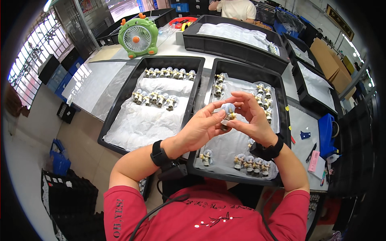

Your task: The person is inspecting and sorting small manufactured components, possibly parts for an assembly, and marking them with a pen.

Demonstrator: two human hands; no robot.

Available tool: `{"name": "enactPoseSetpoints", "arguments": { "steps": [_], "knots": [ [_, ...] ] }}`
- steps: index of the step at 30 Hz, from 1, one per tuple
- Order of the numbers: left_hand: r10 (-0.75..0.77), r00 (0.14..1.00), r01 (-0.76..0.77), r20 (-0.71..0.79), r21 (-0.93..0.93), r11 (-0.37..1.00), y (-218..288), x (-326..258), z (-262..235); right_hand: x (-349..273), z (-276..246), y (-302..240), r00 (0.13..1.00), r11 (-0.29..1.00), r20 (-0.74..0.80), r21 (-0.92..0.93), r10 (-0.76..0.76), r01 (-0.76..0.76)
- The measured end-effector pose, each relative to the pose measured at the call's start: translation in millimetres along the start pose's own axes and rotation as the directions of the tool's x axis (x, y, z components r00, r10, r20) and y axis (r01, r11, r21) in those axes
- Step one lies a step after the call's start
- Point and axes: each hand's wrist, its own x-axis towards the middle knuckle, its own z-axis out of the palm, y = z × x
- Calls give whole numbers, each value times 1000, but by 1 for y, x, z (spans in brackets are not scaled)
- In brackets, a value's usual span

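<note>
A small figurine (228,109) with pale blue-grey hair is held up between both hands, above the right black tray (238,176). My left hand (201,127) pinches it from the left, thumb and fingers on its side. From the other side my right hand (254,122) grips it with thumb and fingertips, its other fingers curled above. Inside the right tray, on white lining, similar figurines (250,164) stand along the near edge, with more at the far left and the right side. The left black tray (110,124) holds two rows of such figurines (155,98).
Beyond the trays stand a green animal-shaped fan (137,37) and a larger black tray (225,43) lined with white sheeting. At right lie a blue holder (327,134), a pink box (314,161) and pens. A person (237,9) is at the far side.
</note>
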Motion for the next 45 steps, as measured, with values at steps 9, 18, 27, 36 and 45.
{"name": "enactPoseSetpoints", "arguments": {
  "steps": [9,18,27,36,45],
  "knots": [
    [39,997,-42,-61,-37,998,2,2,-1,-1,11,10,995,976,33,-197,-89,94],
    [41,999,-41,-24,-24,999,2,0,2,-3,11,15,999,975,-34,-222,-35,27],
    [48,998,-48,-33,14,999,2,0,1,-2,11,14,997,978,-51,-204,-52,40],
    [150,980,-128,-130,169,977,0,-3,3,-3,12,5,991,931,-29,-349,-129,111],
    [295,944,-171,-147,548,819,1,-7,11,-2,20,-4,947,737,35,-619,-319,271]
  ]
}}
